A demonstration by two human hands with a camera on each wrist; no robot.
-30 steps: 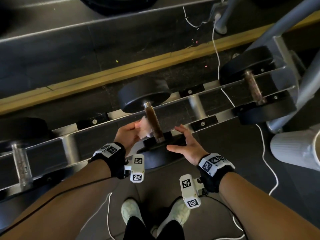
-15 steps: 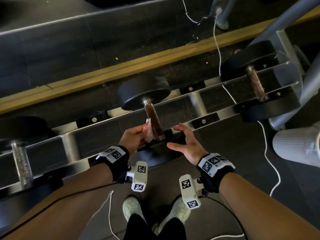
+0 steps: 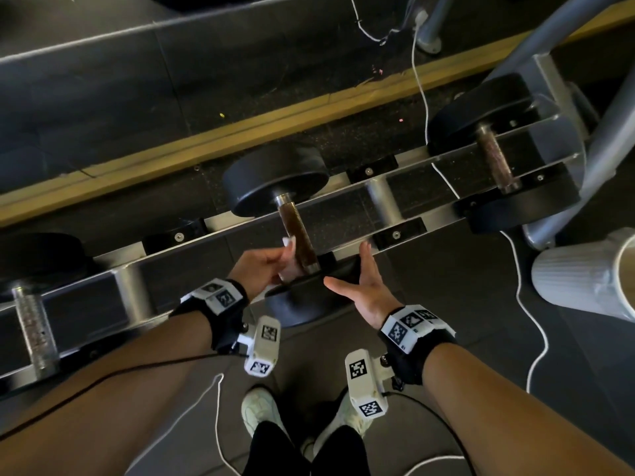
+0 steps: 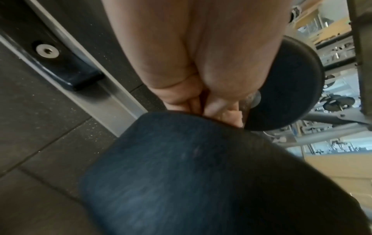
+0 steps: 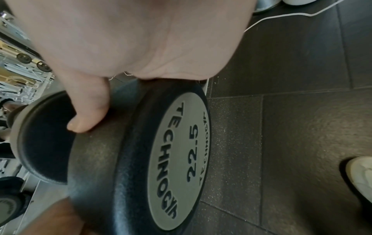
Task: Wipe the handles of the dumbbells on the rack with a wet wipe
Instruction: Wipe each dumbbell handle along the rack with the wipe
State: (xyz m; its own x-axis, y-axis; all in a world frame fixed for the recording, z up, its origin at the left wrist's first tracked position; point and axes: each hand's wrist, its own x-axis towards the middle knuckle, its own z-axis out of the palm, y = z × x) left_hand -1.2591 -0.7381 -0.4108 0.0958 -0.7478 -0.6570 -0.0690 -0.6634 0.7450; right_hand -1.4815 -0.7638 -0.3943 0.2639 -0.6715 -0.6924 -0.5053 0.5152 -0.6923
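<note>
Head view: left hand (image 3: 261, 266) pinches crumpled white wet wipe (image 3: 288, 250) against knurled brown cylindrical handle (image 3: 298, 235); right hand (image 3: 369, 290), fingers straight, rests on round matte-black dumbbell head (image 3: 302, 304); steel rack (image 3: 378, 194).

Left hand (image 3: 261, 266) pressing wet wipe (image 3: 288, 255) against dumbbell handle (image 3: 298, 240), right hand (image 3: 366, 292) spread

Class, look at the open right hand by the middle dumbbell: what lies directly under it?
Under the right hand lies the near weight head of the middle dumbbell; the thumb touches it. The contact under the palm is covered.
</note>
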